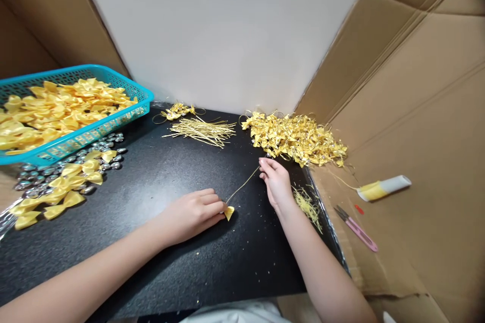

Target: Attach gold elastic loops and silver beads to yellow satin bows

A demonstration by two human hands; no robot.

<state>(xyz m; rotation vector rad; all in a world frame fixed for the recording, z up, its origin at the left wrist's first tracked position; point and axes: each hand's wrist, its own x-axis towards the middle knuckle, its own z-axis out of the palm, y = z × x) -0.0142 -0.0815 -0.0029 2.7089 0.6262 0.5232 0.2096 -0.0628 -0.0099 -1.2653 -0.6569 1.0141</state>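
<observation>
My left hand (197, 214) rests low over the black table, its fingers closed on a small yellow ribbon bow (229, 213). One side of the bow sticks out past the fingertips; the rest is hidden under them. From the bow a thin gold cord (242, 185) runs up and right, pulled nearly straight. My right hand (276, 180) pinches the cord's far end between thumb and fingers. Behind that hand lies a large heap of yellow bows with cord loops (295, 136). A bundle of cut gold cords (202, 131) lies farther back in the middle.
A turquoise basket (146, 102) full of yellow bows stands at left. Before it lie loose bows (64, 197) and silvery beads (40, 176). Cord scraps (308, 207) lie near the right edge. Beyond are pink-handled snips (359, 232) and a cord spool (382, 187). Cardboard walls flank the table.
</observation>
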